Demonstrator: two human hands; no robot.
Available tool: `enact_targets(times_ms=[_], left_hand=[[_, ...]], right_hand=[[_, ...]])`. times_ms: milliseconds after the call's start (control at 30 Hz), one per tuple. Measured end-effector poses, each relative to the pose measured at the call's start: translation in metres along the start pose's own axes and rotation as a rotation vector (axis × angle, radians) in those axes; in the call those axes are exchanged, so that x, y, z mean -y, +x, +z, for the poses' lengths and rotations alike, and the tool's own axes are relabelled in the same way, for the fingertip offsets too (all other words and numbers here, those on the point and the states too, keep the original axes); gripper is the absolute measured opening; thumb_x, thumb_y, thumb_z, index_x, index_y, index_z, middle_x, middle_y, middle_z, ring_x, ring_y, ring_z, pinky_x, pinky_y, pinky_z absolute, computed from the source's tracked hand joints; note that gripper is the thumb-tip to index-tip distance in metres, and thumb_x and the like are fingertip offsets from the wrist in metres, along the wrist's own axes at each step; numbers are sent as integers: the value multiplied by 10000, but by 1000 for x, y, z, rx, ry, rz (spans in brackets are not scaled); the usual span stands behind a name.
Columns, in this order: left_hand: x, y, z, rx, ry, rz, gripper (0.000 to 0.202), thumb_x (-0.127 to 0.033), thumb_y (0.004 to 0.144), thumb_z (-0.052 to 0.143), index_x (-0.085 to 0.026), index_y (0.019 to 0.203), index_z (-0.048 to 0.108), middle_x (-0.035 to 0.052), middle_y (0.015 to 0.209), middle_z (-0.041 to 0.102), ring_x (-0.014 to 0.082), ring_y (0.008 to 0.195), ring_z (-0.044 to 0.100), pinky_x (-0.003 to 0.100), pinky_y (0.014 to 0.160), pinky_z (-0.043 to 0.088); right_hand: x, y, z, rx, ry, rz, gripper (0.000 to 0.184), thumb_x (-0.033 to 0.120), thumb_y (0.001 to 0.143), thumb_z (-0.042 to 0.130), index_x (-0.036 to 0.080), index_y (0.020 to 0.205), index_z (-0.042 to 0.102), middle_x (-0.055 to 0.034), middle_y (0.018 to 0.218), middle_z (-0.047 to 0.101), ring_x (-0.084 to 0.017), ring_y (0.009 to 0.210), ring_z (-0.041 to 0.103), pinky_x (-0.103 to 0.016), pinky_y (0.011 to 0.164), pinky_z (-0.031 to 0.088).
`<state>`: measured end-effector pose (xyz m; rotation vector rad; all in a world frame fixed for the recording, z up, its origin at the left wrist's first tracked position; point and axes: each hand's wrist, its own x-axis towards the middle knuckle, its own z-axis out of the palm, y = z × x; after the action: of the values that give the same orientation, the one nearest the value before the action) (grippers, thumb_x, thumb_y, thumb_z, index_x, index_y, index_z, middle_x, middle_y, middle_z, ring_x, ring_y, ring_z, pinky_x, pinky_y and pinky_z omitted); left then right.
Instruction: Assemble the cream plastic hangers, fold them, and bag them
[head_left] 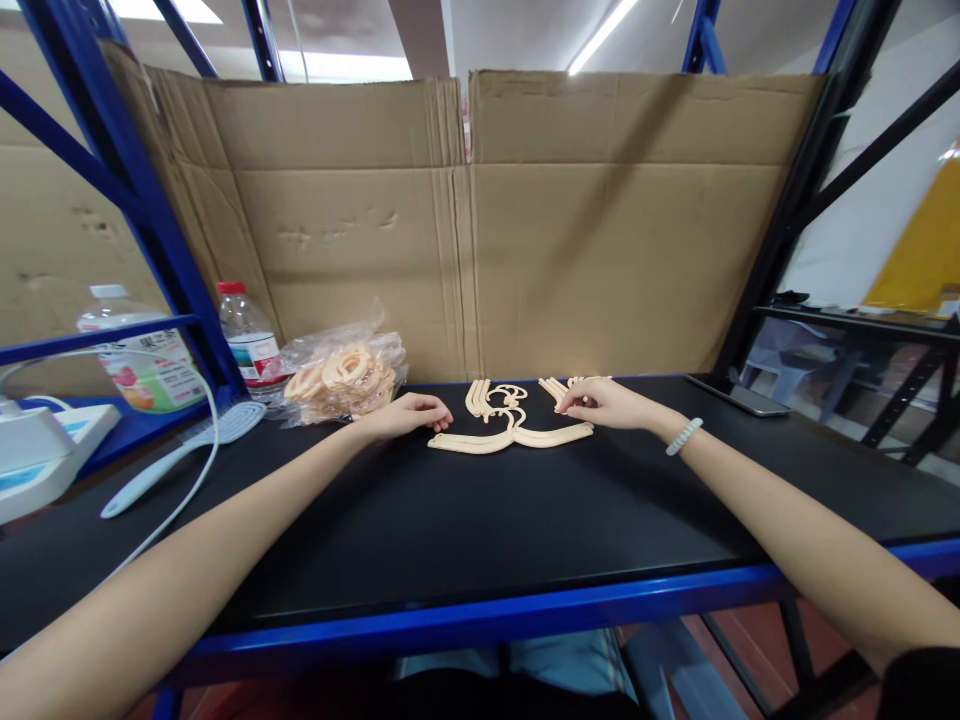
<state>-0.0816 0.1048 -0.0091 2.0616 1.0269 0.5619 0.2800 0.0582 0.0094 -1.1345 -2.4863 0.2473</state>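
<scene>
A beige plastic clothes hanger (480, 442) lies on the black tabletop in front of me, its two arms spread and its hook pointing away. My left hand (412, 414) hovers just off the hanger's left end, fingers loosely bent, with nothing visible in them. To the right, my right hand (600, 402) has curled fingers over a group of beige strips (553, 390), partly hiding them; whether the fingertips touch them is unclear. Behind the hanger are more beige arm pieces (478, 397) and curved hooks (510, 397).
A clear plastic bag of beige rings (345, 380) sits at the back left, near a red-capped bottle (251, 345). A pale hairbrush (184, 450) and white cable lie left. At the right edge is a phone (739, 394). Cardboard (600, 230) walls the back.
</scene>
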Motion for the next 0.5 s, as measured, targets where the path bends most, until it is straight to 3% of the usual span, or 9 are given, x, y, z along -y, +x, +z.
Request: enact_targets(times_ms=[233,500], left_hand=[[2,1,2,-17,-13,-4,375,-500,759,581,-141,856,633,54,873,661,141,779,593,283,775,472],[-3,0,4,-20,5,-23,338,-454,772,572,-135,867,629,56,873,667,138,772,591,275,761,469]], right_hand=[[-4,1,2,-42,-51,35,245,265,846,488,151,881,703,-70,838,689,-158,712,595,-254,634,406],[-11,3,5,-129,-152,213,216,275,806,508,171,762,692,-49,713,676,-137,595,544,-254,559,343]])
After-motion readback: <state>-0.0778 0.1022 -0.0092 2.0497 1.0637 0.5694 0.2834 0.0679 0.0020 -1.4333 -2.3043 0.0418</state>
